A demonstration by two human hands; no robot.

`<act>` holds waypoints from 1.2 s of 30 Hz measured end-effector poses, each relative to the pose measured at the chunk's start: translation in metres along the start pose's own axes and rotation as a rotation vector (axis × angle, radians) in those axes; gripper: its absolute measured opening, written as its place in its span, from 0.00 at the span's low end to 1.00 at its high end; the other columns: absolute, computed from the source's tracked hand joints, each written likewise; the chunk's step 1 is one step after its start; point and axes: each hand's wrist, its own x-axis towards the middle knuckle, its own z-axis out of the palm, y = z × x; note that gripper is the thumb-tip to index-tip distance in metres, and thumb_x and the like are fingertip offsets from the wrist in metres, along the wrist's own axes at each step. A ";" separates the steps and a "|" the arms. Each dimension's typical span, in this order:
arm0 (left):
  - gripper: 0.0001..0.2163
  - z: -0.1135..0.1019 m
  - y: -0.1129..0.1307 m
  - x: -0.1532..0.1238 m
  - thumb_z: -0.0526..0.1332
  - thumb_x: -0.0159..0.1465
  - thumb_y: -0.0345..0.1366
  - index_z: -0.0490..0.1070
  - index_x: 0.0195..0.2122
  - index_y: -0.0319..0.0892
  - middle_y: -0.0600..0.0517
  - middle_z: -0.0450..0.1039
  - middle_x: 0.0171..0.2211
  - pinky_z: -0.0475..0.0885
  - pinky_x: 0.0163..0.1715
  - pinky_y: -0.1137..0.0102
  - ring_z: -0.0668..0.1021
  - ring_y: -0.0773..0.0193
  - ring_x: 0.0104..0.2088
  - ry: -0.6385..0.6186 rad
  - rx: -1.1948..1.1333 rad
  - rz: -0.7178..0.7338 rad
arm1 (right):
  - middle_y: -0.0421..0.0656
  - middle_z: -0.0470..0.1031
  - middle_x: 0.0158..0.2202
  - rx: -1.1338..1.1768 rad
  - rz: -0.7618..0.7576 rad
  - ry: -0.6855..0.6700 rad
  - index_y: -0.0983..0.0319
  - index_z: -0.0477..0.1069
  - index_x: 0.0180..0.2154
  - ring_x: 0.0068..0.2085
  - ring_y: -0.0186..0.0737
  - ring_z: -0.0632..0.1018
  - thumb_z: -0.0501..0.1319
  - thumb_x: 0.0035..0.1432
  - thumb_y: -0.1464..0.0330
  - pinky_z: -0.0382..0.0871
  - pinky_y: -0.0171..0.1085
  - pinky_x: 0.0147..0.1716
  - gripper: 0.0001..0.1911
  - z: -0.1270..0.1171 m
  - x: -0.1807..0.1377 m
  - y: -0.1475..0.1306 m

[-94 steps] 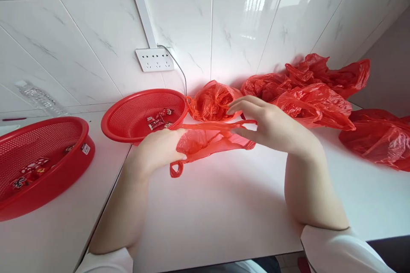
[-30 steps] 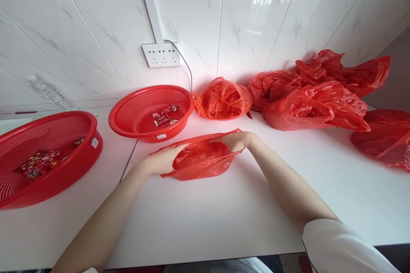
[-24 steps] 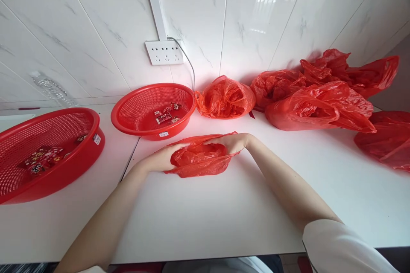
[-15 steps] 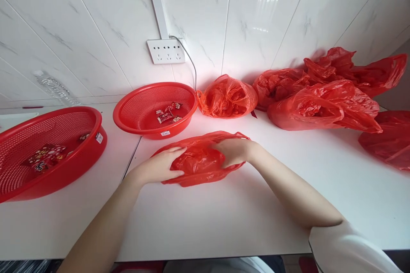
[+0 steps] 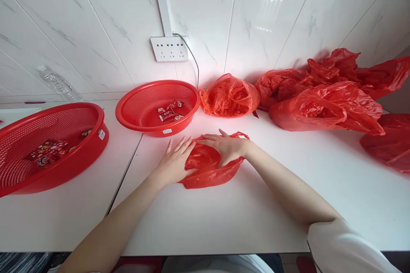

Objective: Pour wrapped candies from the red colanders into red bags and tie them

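A crumpled red plastic bag (image 5: 209,169) lies on the white counter (image 5: 243,204) in front of me. My left hand (image 5: 174,162) rests flat on the bag's left side with its fingers stretched out. My right hand (image 5: 224,147) lies flat across the top of the bag, fingers spread and pointing left. Both hands press the bag down onto the counter; neither grips it.
A small red perforated basket (image 5: 158,108) with a few wrapped candies stands behind the bag. A bigger red basket (image 5: 48,143) with candies sits at the left. Several filled red bags (image 5: 229,96) (image 5: 323,104) line the tiled wall. A wall socket (image 5: 169,48) and a plastic bottle (image 5: 57,84) are farther back.
My hands let go of the bag's mouth, which they held stretched open, and now lie flat on top of it. The bag is squashed smaller.
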 end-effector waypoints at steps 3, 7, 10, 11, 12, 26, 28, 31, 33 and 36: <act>0.41 0.002 -0.009 0.001 0.62 0.56 0.55 0.50 0.68 0.46 0.42 0.44 0.69 0.37 0.63 0.44 0.48 0.46 0.68 -0.105 -0.072 -0.050 | 0.53 0.38 0.70 0.022 0.041 -0.054 0.55 0.40 0.68 0.69 0.56 0.43 0.71 0.43 0.63 0.28 0.62 0.63 0.58 0.014 0.011 0.016; 0.33 -0.014 -0.022 0.008 0.59 0.54 0.60 0.70 0.56 0.45 0.44 0.62 0.63 0.52 0.63 0.52 0.62 0.46 0.64 0.075 -0.323 -0.179 | 0.50 0.35 0.71 0.071 0.004 -0.023 0.55 0.37 0.69 0.70 0.53 0.40 0.70 0.43 0.60 0.26 0.60 0.64 0.60 0.013 0.011 0.024; 0.38 -0.029 -0.042 0.012 0.39 0.60 0.65 0.78 0.32 0.37 0.34 0.78 0.41 0.69 0.50 0.54 0.78 0.44 0.45 0.168 -0.729 -0.662 | 0.44 0.37 0.71 0.176 -0.005 0.019 0.50 0.39 0.68 0.70 0.54 0.41 0.70 0.45 0.56 0.31 0.58 0.65 0.57 -0.005 -0.003 0.020; 0.41 -0.034 -0.049 0.012 0.36 0.59 0.67 0.76 0.31 0.35 0.32 0.78 0.36 0.72 0.45 0.53 0.80 0.43 0.41 0.132 -0.887 -0.815 | 0.42 0.39 0.71 0.219 -0.012 0.047 0.49 0.40 0.68 0.70 0.53 0.42 0.69 0.46 0.55 0.35 0.56 0.66 0.55 -0.013 -0.009 0.019; 0.41 -0.038 -0.056 0.012 0.37 0.58 0.68 0.75 0.33 0.35 0.32 0.78 0.33 0.74 0.41 0.54 0.81 0.43 0.38 0.116 -1.020 -0.919 | 0.40 0.40 0.71 0.257 -0.016 0.084 0.48 0.41 0.68 0.70 0.52 0.44 0.67 0.48 0.53 0.39 0.54 0.66 0.52 -0.020 -0.014 0.018; 0.11 -0.029 -0.054 0.005 0.55 0.54 0.29 0.70 0.39 0.39 0.49 0.78 0.36 0.78 0.29 0.69 0.79 0.62 0.32 0.622 -1.695 -0.697 | 0.47 0.62 0.62 0.106 0.064 0.598 0.57 0.60 0.61 0.63 0.50 0.64 0.59 0.59 0.55 0.58 0.50 0.61 0.31 -0.051 -0.045 0.019; 0.12 -0.025 -0.047 0.006 0.56 0.54 0.30 0.70 0.40 0.39 0.49 0.77 0.39 0.78 0.31 0.67 0.79 0.60 0.35 0.611 -1.678 -0.658 | 0.46 0.65 0.60 0.093 0.011 0.664 0.57 0.63 0.59 0.61 0.48 0.66 0.58 0.61 0.57 0.60 0.48 0.61 0.26 -0.053 -0.046 0.016; 0.13 -0.020 -0.041 0.006 0.57 0.54 0.31 0.70 0.41 0.39 0.47 0.76 0.43 0.78 0.35 0.64 0.79 0.57 0.40 0.594 -1.658 -0.604 | 0.46 0.66 0.58 0.058 -0.056 0.706 0.59 0.66 0.55 0.59 0.47 0.69 0.56 0.62 0.61 0.61 0.46 0.60 0.20 -0.053 -0.043 0.012; 0.13 -0.016 -0.040 0.006 0.57 0.54 0.32 0.71 0.41 0.38 0.46 0.76 0.44 0.78 0.38 0.61 0.79 0.56 0.42 0.594 -1.655 -0.581 | 0.47 0.67 0.57 0.033 -0.078 0.712 0.60 0.69 0.52 0.57 0.47 0.70 0.55 0.63 0.63 0.63 0.46 0.58 0.18 -0.051 -0.040 0.009; 0.14 -0.011 -0.040 0.006 0.56 0.53 0.33 0.71 0.40 0.36 0.45 0.77 0.40 0.78 0.39 0.58 0.79 0.53 0.41 0.551 -1.638 -0.584 | 0.48 0.69 0.56 -0.005 -0.084 0.713 0.61 0.69 0.51 0.55 0.47 0.72 0.54 0.63 0.65 0.66 0.45 0.56 0.16 -0.044 -0.031 0.009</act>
